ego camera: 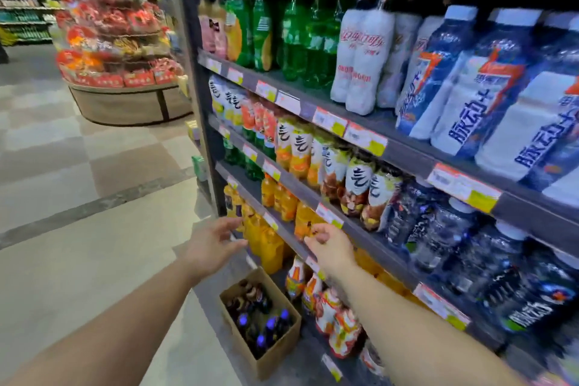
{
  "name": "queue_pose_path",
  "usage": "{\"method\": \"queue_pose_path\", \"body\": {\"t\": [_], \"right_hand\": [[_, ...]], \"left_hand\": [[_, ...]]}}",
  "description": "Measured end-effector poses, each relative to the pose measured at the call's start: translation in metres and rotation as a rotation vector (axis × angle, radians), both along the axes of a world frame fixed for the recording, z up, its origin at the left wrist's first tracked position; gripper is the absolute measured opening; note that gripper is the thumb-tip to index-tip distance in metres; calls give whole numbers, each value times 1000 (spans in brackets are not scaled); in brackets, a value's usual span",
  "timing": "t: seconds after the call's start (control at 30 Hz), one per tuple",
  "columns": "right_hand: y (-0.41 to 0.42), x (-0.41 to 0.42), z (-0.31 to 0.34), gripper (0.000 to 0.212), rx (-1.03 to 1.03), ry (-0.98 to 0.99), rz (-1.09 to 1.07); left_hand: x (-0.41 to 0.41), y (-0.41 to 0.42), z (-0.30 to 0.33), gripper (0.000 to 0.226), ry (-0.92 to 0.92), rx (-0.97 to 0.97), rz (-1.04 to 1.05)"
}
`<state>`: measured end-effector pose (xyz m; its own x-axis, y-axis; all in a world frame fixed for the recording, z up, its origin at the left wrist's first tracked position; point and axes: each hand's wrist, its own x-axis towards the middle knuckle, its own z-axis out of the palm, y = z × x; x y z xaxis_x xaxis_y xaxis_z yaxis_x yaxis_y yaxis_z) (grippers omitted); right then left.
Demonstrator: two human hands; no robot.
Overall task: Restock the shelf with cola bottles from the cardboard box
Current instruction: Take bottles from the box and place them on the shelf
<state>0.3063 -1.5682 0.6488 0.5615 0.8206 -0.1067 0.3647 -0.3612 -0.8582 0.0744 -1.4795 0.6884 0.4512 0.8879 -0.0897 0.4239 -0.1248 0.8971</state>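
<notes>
Hands hovering at the shelf edge | left hand spread, gripping nothing | right hand loosely curled, bare | cola bottles sitting in cardboard box at 6 o'clock | advice: be reaching down, gripping one bottle by its neck.

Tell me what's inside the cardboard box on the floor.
The cardboard box holds upright dark cola bottles, some with blue caps. Their lower parts and the box bottom are hidden.
</notes>
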Motion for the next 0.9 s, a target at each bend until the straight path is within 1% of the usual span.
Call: {"method": "queue_pose_path", "body": {"t": [0.1,0.2,0.3,0.47,0.57,0.67,0.7,0.83,0.9], "right_hand": [[37,9,-9,22,6,5,-34],[69,13,-28,23,-4,34,-101],[99,7,-54,22,-12,71,-195],[134,-36,-115,19,-111,116,-401],[145,-64,-152,27,-189,127,-452],[148,-86,-189,25,-206,158,-479],[148,-92,-208,23,-209,175,-495],[151,-109,-314,25,-311,212,-480],[155,-116,-375,30,-330,246,-476]], "left_hand": [[16,54,-14,50,27,-22,-85],[36,112,-36,45,40,-26,-176],[50,170,-65,46,95,-24,-294],[49,238,-119,50,170,-174,-475],[39,263,-157,47,212,-192,-536],[30,277,-207,43,260,-282,-516],[28,281,-228,43,300,-283,-517],[35,299,-337,42,458,-160,-591],[45,308,-399,52,561,-69,-636]]}}
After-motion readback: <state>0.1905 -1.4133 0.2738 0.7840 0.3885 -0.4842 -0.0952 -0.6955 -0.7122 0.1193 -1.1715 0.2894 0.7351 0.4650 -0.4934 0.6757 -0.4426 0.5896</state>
